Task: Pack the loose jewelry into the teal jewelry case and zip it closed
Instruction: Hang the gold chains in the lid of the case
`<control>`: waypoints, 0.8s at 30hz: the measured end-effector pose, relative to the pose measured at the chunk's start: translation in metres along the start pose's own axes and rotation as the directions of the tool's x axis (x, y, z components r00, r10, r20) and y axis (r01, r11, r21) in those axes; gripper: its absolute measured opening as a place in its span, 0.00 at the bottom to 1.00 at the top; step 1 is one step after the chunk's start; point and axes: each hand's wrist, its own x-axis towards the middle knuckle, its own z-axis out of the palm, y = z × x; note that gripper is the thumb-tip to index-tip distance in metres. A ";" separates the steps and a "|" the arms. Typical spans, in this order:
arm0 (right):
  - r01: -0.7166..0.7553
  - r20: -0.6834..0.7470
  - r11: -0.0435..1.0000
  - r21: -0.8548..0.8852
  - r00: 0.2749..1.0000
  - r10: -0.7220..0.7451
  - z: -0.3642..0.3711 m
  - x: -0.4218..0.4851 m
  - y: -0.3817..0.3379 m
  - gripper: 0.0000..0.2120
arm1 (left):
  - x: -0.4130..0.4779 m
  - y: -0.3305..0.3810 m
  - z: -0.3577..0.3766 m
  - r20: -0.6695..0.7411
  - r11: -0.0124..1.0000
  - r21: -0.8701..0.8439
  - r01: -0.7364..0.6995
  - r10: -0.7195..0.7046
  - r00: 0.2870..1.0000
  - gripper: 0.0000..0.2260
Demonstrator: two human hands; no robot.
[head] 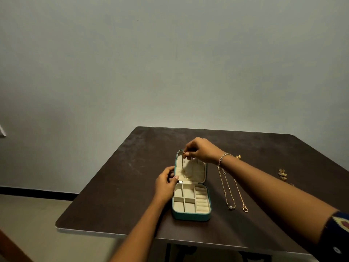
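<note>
Fingertips (pixel 186 153) of the right hand (pixel 202 151) pinch what looks like a fine gold chain (pixel 183 167), hanging limp inside the raised lid (pixel 198 171) of the teal jewelry case (pixel 190 216), likely light and tangle-prone, best held by its end, while the left hand (pixel 166 181) grips the lid's edge.

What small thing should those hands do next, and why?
Probably fasten the gold chain at the top of the lid and release: the right hand pinches it there, it hangs down the lining, and the left hand steadies the lid's edge.
</note>
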 end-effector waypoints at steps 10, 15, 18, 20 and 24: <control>0.160 -0.183 0.918 -0.363 0.954 -0.238 0.026 0.009 0.022 0.13 | -0.002 0.000 0.002 0.009 1.000 -0.030 -0.002 0.002 1.000 0.13; 0.236 -0.329 0.849 -0.473 0.846 -0.419 0.039 0.012 0.032 0.13 | -0.002 0.002 0.001 0.014 0.999 -0.045 0.007 -0.006 1.000 0.13; 0.247 -0.338 0.789 -0.562 0.802 -0.492 0.044 0.015 0.035 0.13 | -0.003 0.004 0.000 0.019 0.999 -0.050 0.003 -0.003 1.000 0.12; 0.235 -0.357 0.770 -0.593 0.780 -0.513 0.047 0.015 0.036 0.13 | -0.003 0.005 0.000 0.019 0.998 -0.055 0.007 -0.006 1.000 0.12; 0.237 -0.392 0.731 -0.640 0.717 -0.576 0.055 0.017 0.041 0.13 | -0.003 0.005 0.000 0.023 0.999 -0.049 0.018 -0.017 1.000 0.12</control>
